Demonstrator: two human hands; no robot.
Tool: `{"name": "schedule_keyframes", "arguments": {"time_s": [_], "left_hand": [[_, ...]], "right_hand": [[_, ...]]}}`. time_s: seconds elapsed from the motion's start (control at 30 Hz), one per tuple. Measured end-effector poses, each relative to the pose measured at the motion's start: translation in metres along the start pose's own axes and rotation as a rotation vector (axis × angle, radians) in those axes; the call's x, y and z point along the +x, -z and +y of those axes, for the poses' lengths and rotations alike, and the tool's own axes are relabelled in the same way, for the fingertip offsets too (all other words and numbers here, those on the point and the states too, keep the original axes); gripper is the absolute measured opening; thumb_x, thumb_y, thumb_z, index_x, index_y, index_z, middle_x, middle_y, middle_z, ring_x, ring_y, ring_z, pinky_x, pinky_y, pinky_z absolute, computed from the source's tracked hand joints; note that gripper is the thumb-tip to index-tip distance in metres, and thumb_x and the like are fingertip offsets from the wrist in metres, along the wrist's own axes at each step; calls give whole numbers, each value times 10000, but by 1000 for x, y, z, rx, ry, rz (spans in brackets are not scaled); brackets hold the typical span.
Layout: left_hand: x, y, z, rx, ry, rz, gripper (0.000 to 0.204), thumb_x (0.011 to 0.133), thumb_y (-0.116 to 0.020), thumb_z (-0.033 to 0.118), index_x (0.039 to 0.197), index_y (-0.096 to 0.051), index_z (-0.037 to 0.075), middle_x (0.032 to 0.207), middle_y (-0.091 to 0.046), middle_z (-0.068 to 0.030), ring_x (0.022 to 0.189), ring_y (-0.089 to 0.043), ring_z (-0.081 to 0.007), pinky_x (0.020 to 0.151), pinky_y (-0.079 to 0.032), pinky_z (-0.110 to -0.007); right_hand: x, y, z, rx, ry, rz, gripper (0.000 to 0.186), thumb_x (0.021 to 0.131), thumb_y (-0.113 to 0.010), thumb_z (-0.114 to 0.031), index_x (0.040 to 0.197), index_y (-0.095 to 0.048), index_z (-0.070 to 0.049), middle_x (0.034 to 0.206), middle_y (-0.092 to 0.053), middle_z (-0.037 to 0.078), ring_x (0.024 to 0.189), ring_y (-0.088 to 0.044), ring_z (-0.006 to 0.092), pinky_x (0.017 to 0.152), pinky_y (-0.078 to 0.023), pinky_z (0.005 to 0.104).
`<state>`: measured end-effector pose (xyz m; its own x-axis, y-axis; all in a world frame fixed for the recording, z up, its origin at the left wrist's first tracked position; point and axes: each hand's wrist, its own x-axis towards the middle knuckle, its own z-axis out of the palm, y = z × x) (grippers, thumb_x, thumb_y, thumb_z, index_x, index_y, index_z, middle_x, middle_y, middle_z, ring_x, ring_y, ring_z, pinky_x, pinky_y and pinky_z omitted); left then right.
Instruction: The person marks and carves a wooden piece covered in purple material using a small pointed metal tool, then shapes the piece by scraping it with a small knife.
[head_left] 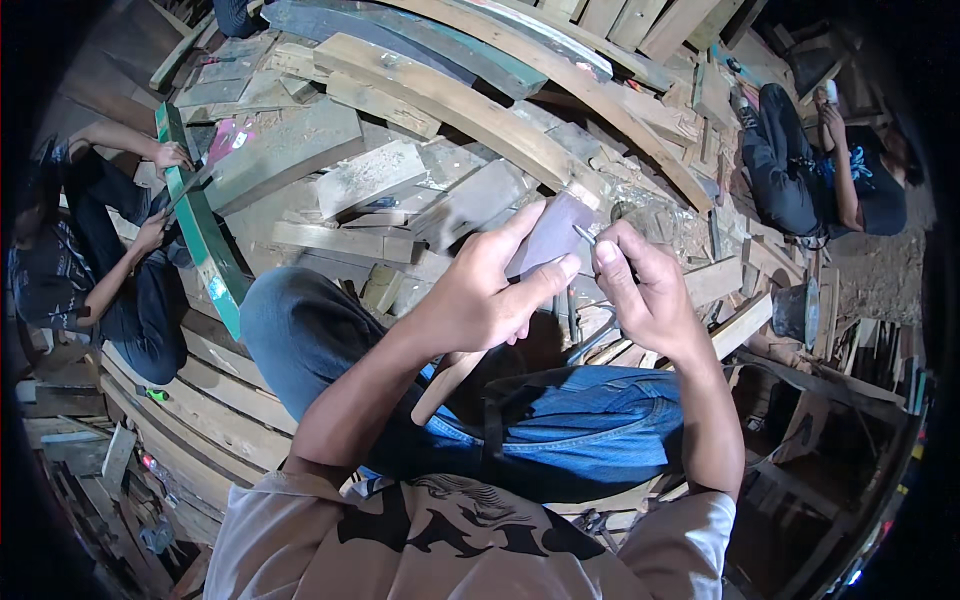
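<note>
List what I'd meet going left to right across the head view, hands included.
Co-worker in dark clothes → long green board → wearer's denim-clad left knee → left hand → thin metal rod → right hand → second co-worker.

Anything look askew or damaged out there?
Yes: wood offcuts lie jumbled at mixed angles beyond the left hand rather than stacked, and the green beam at far left has pale patches, perhaps worn paint.
</note>
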<state>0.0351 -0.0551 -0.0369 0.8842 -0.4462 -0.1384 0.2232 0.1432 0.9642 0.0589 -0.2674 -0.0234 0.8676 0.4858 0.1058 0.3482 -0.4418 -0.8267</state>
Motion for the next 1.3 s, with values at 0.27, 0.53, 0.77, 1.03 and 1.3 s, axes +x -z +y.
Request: {"name": "schedule_keyframes", "arguments": {"time_s": [0.27, 0.53, 0.77, 1.03, 1.3], "left_hand": [[2, -2, -5, 3, 26, 50, 495, 1000, -567, 179, 1425, -398, -9, 808, -558, -26, 488, -516, -72, 430, -432, -242], [3, -3, -4, 54, -32, 97, 493, 991, -571, 213, 1408, -411, 4, 761, -568, -40, 492, -539, -86, 427, -450, -250], [4, -3, -5, 30, -14, 127, 477, 980, -593, 213, 1376, -432, 0, 742, -585, -49, 489, -542, -93, 431, -458, -261], [4, -4, -8, 22, 6, 68, 490, 1000, -567, 187, 1428, -397, 20, 740, -537, -17, 469, -504, -76, 416, -426, -242], [4, -2, 3, -44, 22, 58, 440, 986, -585, 215, 1345, -447, 0, 770, -589, -47, 467, -533, -87, 408, -444, -244]], "right_hand": [[1, -7, -1, -166, 52, 61, 176, 988, -569, -119, 856, -547, -6, 618, -510, 214, 544, -577, 411, 489, -432, 422], [2, -10, -4, -218, 14, 78, 168, 983, -581, -128, 867, -554, -9, 553, -481, 219, 527, -578, 415, 477, -429, 441], [1, -10, -6, -229, -40, 58, 154, 972, -595, -117, 871, -564, -4, 552, -496, 212, 528, -595, 399, 483, -441, 440], [3, -15, -3, -240, 48, 118, 141, 978, -583, -129, 900, -563, -13, 562, -512, 215, 536, -591, 411, 480, -444, 444], [2, -12, -5, -253, 52, 129, 145, 983, -581, -123, 888, -555, -16, 548, -504, 194, 517, -600, 382, 477, -440, 432]]}}
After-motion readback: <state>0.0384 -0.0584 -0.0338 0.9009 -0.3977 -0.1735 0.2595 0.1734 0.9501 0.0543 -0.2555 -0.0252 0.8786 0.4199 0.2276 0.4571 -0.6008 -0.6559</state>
